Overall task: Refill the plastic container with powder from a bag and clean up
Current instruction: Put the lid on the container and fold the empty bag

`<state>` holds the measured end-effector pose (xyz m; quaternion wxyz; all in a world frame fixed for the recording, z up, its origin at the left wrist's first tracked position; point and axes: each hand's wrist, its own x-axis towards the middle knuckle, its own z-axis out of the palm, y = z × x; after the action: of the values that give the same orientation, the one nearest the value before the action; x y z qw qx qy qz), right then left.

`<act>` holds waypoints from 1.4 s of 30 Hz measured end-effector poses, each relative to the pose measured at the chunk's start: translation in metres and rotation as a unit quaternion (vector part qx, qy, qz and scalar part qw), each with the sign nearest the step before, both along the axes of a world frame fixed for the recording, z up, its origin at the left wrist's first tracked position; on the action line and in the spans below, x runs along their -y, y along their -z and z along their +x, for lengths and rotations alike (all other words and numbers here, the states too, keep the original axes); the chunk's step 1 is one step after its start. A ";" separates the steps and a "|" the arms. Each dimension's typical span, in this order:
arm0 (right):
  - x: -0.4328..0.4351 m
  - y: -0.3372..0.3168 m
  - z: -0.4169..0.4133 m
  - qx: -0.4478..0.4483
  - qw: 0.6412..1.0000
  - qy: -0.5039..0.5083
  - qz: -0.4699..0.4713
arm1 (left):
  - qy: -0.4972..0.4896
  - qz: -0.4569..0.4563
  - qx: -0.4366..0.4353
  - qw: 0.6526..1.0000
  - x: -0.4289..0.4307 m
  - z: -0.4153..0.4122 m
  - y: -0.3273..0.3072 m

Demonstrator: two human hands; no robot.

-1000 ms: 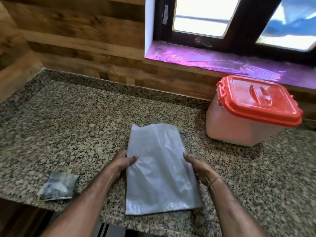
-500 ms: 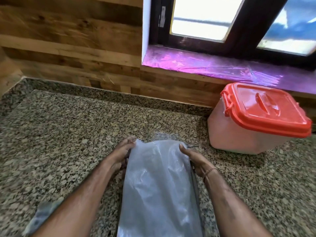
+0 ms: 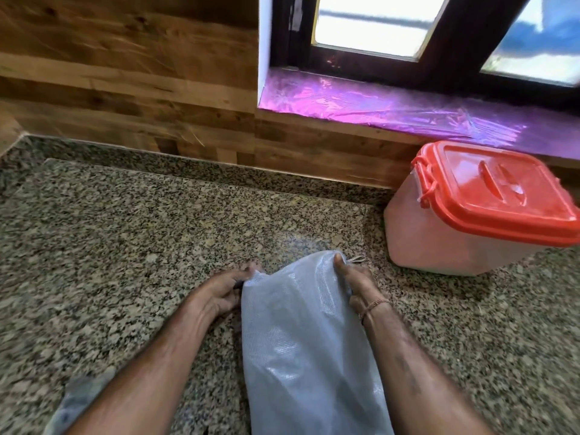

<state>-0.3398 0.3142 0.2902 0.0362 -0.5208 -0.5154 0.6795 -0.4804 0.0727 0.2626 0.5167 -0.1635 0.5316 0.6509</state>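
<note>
A flat, empty grey woven plastic bag (image 3: 301,350) lies lengthwise on the granite counter (image 3: 125,246) in front of me. My left hand (image 3: 219,293) pinches its far left corner. My right hand (image 3: 354,281) grips the far right corner, and the far edge between them is lifted off the counter. The plastic container (image 3: 445,243) stands at the right against the wall, its red lid (image 3: 502,196) closed and latched, with pale powder showing through its translucent sides.
A small crumpled grey wrapper (image 3: 75,406) lies at the counter's front edge, partly behind my left forearm. A wood-panelled wall and a window sill covered in purple film (image 3: 392,108) run behind the counter.
Both hands slid from the bag's middle sides up to its far corners and began lifting that edge. The view shifted forward, pushing the small wrapper to the frame's lower left.
</note>
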 end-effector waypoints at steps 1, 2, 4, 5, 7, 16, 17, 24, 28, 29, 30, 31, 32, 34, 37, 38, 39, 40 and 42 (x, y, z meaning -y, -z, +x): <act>0.001 0.000 0.001 -0.002 1.000 0.003 -0.001 | -0.007 0.006 0.001 1.000 0.000 0.001 0.002; 0.001 0.000 0.002 0.000 1.000 0.003 0.001 | -0.018 0.011 0.001 1.000 0.001 0.002 0.003; 0.001 0.001 0.003 0.005 1.000 0.005 -0.003 | -0.039 0.031 0.009 0.999 0.004 0.003 0.005; 0.001 0.000 0.004 0.008 1.000 0.008 -0.004 | -0.048 0.035 0.015 0.998 0.004 0.003 0.008; 0.001 0.000 0.007 0.011 1.000 0.005 -0.003 | -0.053 0.022 0.009 0.998 0.005 0.004 0.012; -0.001 0.004 0.018 0.054 0.991 0.012 0.121 | -0.169 -0.165 -0.109 0.966 0.005 0.011 0.008; -0.001 0.004 0.021 0.051 0.992 0.013 0.118 | -0.175 -0.158 -0.108 0.966 0.004 0.015 0.003; -0.006 -0.007 0.038 0.035 0.994 0.009 0.104 | 0.085 -0.115 -0.106 0.984 0.016 0.041 -0.014; 0.005 -0.022 0.039 0.014 0.996 0.002 0.085 | -0.005 -0.201 -0.205 0.958 0.008 0.065 -0.006; 0.006 -0.022 0.042 0.015 0.996 -0.011 0.086 | -0.034 -0.216 -0.230 0.948 0.007 0.069 -0.003; 0.007 -0.021 0.047 0.008 0.996 -0.026 0.084 | -0.052 -0.224 -0.256 0.939 0.006 0.074 -0.004; 0.008 -0.020 0.056 -0.002 0.996 -0.050 0.076 | -0.061 -0.237 -0.289 0.925 0.006 0.078 -0.004; 0.010 -0.018 0.067 -0.016 0.994 -0.082 0.069 | -0.056 -0.254 -0.317 0.912 0.006 0.083 -0.010; 0.018 -0.009 0.093 -0.019 0.986 -0.154 0.066 | -0.048 -0.265 -0.342 0.900 0.011 0.090 -0.011; 0.024 0.007 0.119 0.009 0.984 -0.154 0.092 | 0.004 -0.224 -0.303 0.926 0.029 0.097 -0.005; 0.024 0.012 0.124 0.021 0.986 -0.125 0.104 | 0.029 -0.203 -0.269 0.941 0.036 0.103 -0.003; 0.023 0.014 0.128 0.032 0.988 -0.099 0.114 | 0.050 -0.191 -0.227 0.954 0.044 0.111 -0.002; 0.023 0.014 0.129 0.043 0.987 -0.086 0.127 | 0.058 -0.178 -0.207 0.960 0.051 0.120 -0.005; 0.024 0.013 0.134 0.065 0.980 -0.111 0.153 | 0.059 -0.188 -0.222 0.955 0.057 0.137 -0.011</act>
<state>-0.2055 0.2900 0.2777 0.0060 -0.4917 -0.6689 0.5575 -0.3436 0.0154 0.2738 0.3834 -0.0776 0.7541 0.5275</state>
